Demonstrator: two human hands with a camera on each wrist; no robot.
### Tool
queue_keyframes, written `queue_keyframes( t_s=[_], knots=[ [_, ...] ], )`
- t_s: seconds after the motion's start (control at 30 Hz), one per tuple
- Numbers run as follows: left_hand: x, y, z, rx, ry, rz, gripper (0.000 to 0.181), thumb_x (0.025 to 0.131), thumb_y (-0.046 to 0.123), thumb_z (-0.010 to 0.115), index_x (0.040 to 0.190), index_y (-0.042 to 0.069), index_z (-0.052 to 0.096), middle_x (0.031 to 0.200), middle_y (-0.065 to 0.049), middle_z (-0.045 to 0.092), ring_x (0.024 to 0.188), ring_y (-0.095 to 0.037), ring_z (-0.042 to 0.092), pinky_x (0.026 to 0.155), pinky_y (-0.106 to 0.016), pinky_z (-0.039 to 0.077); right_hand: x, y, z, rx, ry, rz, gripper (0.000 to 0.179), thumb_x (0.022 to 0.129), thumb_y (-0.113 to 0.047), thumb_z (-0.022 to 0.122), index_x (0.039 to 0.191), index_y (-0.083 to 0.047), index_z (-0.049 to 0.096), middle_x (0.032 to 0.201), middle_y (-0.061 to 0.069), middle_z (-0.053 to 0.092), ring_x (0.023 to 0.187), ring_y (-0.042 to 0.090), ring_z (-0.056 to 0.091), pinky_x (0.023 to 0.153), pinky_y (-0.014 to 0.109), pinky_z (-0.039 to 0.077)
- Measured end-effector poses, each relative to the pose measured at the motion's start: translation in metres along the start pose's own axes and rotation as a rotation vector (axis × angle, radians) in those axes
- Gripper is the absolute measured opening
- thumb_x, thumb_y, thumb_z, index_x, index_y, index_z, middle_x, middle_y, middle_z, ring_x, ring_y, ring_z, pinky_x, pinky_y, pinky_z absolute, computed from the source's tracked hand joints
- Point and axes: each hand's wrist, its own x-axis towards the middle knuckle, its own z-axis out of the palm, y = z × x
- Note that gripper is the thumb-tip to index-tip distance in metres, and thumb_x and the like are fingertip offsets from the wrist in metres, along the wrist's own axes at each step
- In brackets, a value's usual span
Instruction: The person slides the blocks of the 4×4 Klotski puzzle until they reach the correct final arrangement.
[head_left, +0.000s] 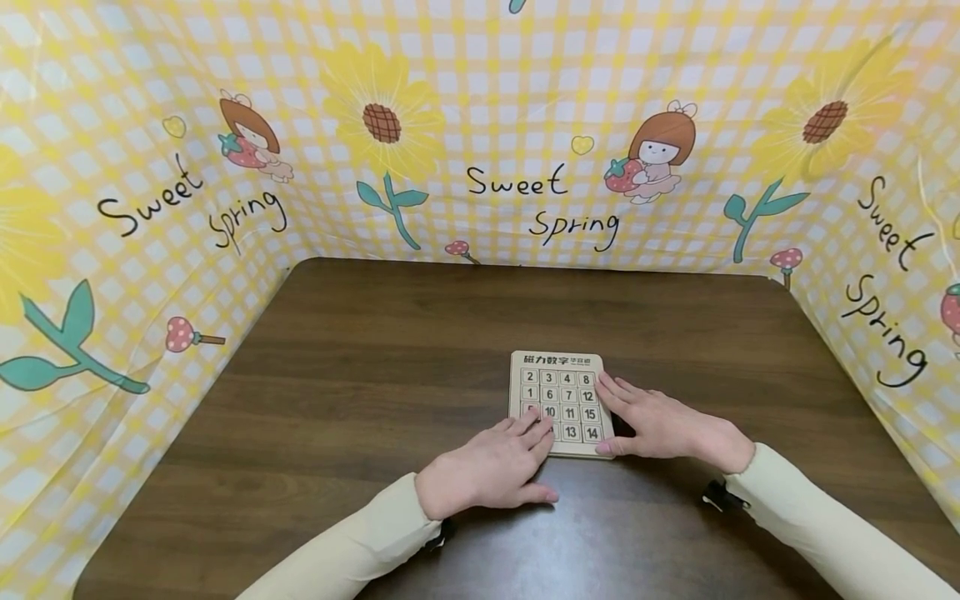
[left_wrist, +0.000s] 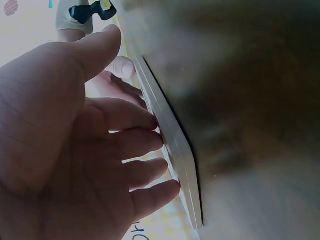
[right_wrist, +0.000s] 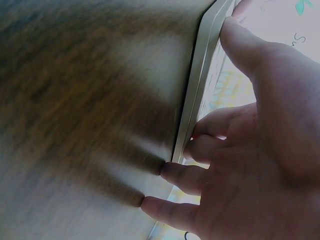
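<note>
A square number sliding puzzle (head_left: 567, 396) with a pale frame lies flat on the brown table in the head view. Its tiles carry black numbers. My left hand (head_left: 487, 468) rests its fingertips on the near left tiles, covering some of them, with the thumb held apart over the table. At the puzzle's right side is my right hand (head_left: 667, 425); its thumb touches the near right corner and its index finger lies at the right edge. The right wrist view shows two other fingertips (right_wrist: 182, 176) of that hand down on the table. Neither hand curls round the frame.
The dark wooden table (head_left: 360, 350) reaches back to a yellow checked cloth (head_left: 480, 125) with flowers and lettering. This cloth also hangs along the left and right sides. A black strap (head_left: 723, 497) shows at the right wrist.
</note>
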Motion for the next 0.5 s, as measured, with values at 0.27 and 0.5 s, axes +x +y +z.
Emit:
queue_keyframes(
  t_s=[0.27, 0.5],
  knots=[
    [-0.006, -0.005, 0.004, -0.007, 0.016, -0.013, 0.080, 0.096, 0.065, 0.042, 0.151, 0.007, 0.039, 0.161, -0.011, 0.030, 0.151, -0.028, 0.024, 0.119, -0.039, 0.031, -0.001, -0.001, 0.000, -0.012, 0.002, 0.004, 0.098, 0.089, -0.068, 0.052, 0.155, -0.002, 0.023, 0.162, 0.019, 0.020, 0.147, 0.043, 0.026, 0.105, 0.066, 0.036],
    [-0.015, -0.013, 0.006, -0.041, 0.019, -0.024, 0.079, 0.096, 0.063, 0.044, 0.151, 0.006, 0.038, 0.161, -0.011, 0.030, 0.151, -0.029, 0.024, 0.118, -0.040, 0.032, -0.001, -0.001, 0.000, -0.011, 0.002, 0.003, 0.098, 0.089, -0.068, 0.053, 0.155, -0.002, 0.023, 0.162, 0.019, 0.020, 0.147, 0.042, 0.026, 0.105, 0.066, 0.035]
  ],
)
